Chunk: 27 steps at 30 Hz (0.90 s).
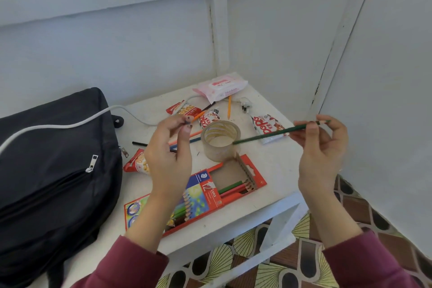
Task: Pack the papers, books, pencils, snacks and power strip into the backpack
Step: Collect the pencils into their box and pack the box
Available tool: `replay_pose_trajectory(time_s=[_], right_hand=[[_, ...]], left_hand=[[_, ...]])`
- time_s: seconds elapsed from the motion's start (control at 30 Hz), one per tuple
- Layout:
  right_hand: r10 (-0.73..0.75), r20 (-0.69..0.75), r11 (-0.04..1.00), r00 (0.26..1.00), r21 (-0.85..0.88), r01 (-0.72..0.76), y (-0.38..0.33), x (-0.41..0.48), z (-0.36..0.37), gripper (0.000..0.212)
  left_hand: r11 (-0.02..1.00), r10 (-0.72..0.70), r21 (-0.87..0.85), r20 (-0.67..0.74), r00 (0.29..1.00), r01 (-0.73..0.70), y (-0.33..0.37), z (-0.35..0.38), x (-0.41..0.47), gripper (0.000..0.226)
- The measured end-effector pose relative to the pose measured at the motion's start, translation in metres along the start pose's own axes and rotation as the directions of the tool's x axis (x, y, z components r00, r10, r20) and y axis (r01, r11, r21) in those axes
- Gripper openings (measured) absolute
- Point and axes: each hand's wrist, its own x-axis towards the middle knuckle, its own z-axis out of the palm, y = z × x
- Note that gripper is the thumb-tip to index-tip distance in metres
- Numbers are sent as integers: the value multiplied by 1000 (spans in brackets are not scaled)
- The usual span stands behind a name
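Pinching a green pencil (268,135), the right hand (320,147) hovers over the table (275,170) edge. Left hand (170,152) curls; its hold is unclear.

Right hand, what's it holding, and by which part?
The right hand pinches a green pencil near its right-side end, between thumb and fingers.

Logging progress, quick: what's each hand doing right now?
Left hand: fingers curled, cannot tell if holding anything.
Right hand: pinching green pencil.
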Motion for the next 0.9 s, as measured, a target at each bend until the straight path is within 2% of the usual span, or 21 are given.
replay_pose_trajectory(time_s=[0.07,0.13,0.23,0.4,0.53,0.63,0.73,0.77,0.83,0.9], right_hand=[[45,51,998,998,-38,-43,0,-3,0,22],[34,103,993,994,-113,-23,2,-8,1,27],[4,156,981,988,-191,26,8,-15,3,31],[23,235,949,972,-311,53,20,-19,5,26],[88,281,894,956,-446,49,32,-22,2,24],[140,357,812,923,-575,99,38,-27,-5,46],[221,520,697,825,-676,239,40,-29,-15,89],[222,556,650,801,-697,304,42,-29,-18,96],[181,582,582,793,-713,391,48,-27,-21,92],[149,586,573,796,-707,414,53,-27,-23,72]], left_hand=[[987,-43,-155,-28,999,38,8,1,0,23],[955,-123,-275,-27,992,111,16,3,-1,25],[921,-176,-353,-3,984,164,24,7,-8,24],[947,-166,-275,20,986,165,20,7,-20,31],[956,-178,-234,17,984,177,20,7,-24,24],[957,-192,-219,21,981,192,18,6,-25,23],[958,-200,-202,38,979,203,15,5,-26,14],[958,-203,-198,43,978,207,15,5,-25,15],[961,-202,-181,48,978,207,15,7,-25,18],[958,-225,-171,57,973,231,16,9,-24,24]])
